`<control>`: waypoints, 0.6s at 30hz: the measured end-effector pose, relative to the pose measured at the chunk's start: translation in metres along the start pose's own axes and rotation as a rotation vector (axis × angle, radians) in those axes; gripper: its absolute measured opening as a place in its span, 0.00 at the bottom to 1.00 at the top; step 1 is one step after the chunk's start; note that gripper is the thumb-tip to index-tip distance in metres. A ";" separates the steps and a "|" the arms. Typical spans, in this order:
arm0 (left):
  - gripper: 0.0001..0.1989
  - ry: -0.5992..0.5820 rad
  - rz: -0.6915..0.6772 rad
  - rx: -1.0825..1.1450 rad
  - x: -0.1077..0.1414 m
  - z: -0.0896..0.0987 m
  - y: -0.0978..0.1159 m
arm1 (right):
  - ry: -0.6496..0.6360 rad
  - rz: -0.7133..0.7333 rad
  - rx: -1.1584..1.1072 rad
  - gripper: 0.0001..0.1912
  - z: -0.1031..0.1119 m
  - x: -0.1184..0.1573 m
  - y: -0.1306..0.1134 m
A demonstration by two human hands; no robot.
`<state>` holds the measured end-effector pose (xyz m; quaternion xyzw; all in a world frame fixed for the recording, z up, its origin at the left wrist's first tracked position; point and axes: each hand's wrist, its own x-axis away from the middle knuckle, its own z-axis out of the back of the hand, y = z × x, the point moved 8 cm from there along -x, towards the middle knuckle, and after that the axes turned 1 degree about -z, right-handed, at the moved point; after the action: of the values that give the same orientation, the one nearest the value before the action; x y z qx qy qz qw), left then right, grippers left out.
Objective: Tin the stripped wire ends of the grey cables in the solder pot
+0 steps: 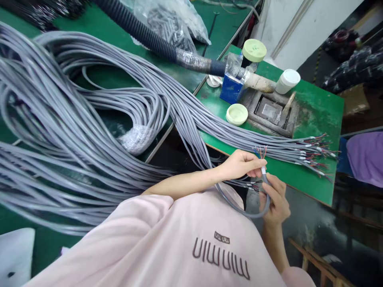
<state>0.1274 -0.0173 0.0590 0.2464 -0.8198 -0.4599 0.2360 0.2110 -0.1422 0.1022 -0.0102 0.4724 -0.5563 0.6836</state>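
A grey cable is bent in a loop before my shirt, its stripped end pointing up. Thin coloured wires fan out above a white band at that end. My left hand pinches the cable end by the band, thumb against fingers. Just below, my right hand is closed around the grey jacket. Behind my hands, a bundle of grey cables lies across the green table, with stripped ends fanned out at the right. More stripped ends show under my left wrist.
A square pot with a silvery surface sits in the green table. A ribbed hose leads to it beside a blue box. Nearby are a white jar and a pale green lid. Coiled cables fill the left.
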 end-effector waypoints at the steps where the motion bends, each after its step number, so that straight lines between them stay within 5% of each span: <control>1: 0.27 0.002 0.000 -0.004 0.000 0.000 0.000 | 0.000 0.006 -0.006 0.23 -0.001 0.000 -0.001; 6: 0.25 0.000 -0.001 -0.027 0.000 0.001 -0.001 | 0.056 -0.082 -0.034 0.22 0.001 0.003 0.004; 9: 0.24 -0.025 -0.010 -0.061 0.000 -0.002 0.000 | 0.080 -0.423 -0.097 0.15 0.005 0.011 0.032; 12: 0.23 -0.084 -0.013 -0.097 0.001 -0.010 -0.002 | -0.053 -0.729 -0.388 0.14 -0.010 0.022 0.052; 15: 0.23 -0.085 -0.040 -0.113 -0.001 -0.013 -0.004 | -0.103 -0.823 -0.648 0.16 -0.026 0.019 0.052; 18: 0.22 0.038 -0.093 -0.072 -0.004 -0.004 0.000 | -0.025 -0.848 -0.761 0.15 -0.032 0.011 0.047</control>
<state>0.1324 -0.0175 0.0598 0.2846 -0.7858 -0.4946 0.2387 0.2249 -0.1164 0.0519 -0.4510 0.5858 -0.5727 0.3543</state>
